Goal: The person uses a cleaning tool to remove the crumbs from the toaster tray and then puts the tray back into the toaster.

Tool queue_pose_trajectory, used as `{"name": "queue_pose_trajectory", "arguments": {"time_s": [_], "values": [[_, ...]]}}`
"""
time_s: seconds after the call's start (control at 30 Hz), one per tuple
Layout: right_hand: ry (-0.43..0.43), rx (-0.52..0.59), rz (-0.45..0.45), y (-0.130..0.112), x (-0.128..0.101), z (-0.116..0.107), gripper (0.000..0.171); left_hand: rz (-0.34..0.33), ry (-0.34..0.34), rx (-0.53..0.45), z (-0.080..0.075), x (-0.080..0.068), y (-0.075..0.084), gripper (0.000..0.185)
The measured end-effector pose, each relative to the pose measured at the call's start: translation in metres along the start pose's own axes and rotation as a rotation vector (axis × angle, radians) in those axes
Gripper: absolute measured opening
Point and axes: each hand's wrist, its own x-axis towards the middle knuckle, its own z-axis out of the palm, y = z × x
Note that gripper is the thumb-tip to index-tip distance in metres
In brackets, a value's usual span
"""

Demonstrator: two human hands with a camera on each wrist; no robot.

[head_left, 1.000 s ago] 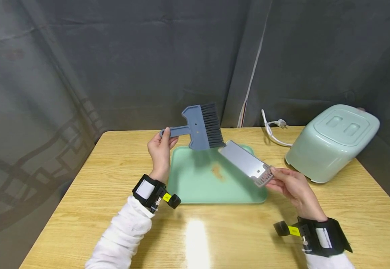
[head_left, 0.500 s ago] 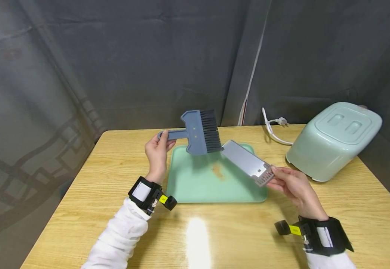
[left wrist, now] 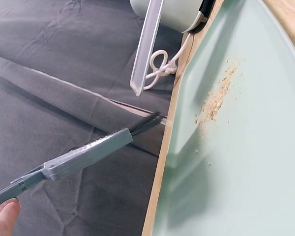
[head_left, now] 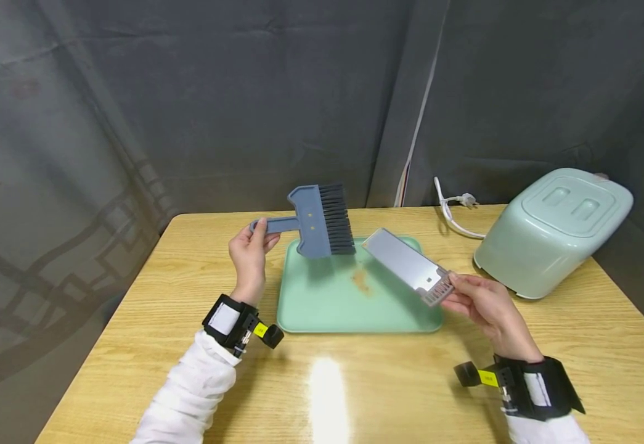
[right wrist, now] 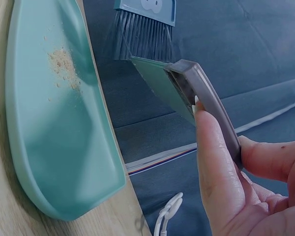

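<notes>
My left hand [head_left: 248,262] pinches the handle of a blue hand brush [head_left: 309,221], held above the tray's far left part with its dark bristles toward the right. My right hand [head_left: 488,311] grips the grey slotted end of a toaster crumb tray [head_left: 402,258], its shiny metal plate slanting up and left over the tray. A gap shows between bristles and plate in the head view. Beneath them on the table lies a light green tray [head_left: 322,314]. Tan crumbs [left wrist: 215,101] lie in a small scattered heap on it.
A pale green toaster [head_left: 549,228] stands at the right back of the wooden table [head_left: 199,271]. Its white cord and plug [head_left: 460,216] curl beside it near the back edge. Grey cloth [head_left: 266,111] hangs behind the table.
My left hand has drawn the brush leftward and slightly down, so the bristles have come away from the crumb tray's far end. The right hand stays almost in place with the crumb tray.
</notes>
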Motion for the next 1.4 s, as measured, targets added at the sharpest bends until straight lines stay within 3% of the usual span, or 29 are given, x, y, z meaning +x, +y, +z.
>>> {"name": "queue_pose_trajectory", "arguments": {"time_s": [0.37,0.6,0.73,1.03,1.4], "values": [[-0.001,-0.017,-0.003,0.002,0.001,-0.002,0.042,-0.088,0.005,-0.114,0.0,-0.001,0.009,0.02],[0.001,-0.014,-0.011,0.002,0.002,0.0,0.044,-0.205,-0.122,-0.091,0.015,-0.017,0.01,0.021],[-0.002,-0.015,-0.017,0.001,0.002,0.002,0.047,-0.242,-0.15,-0.073,0.02,-0.025,0.007,0.022],[0.0,-0.018,-0.008,0.001,-0.001,0.0,0.044,-0.269,-0.094,-0.012,0.017,-0.021,-0.004,0.023],[0.001,-0.04,-0.035,0.003,-0.002,-0.002,0.044,-0.286,-0.017,-0.015,0.009,-0.011,-0.012,0.021]]}}
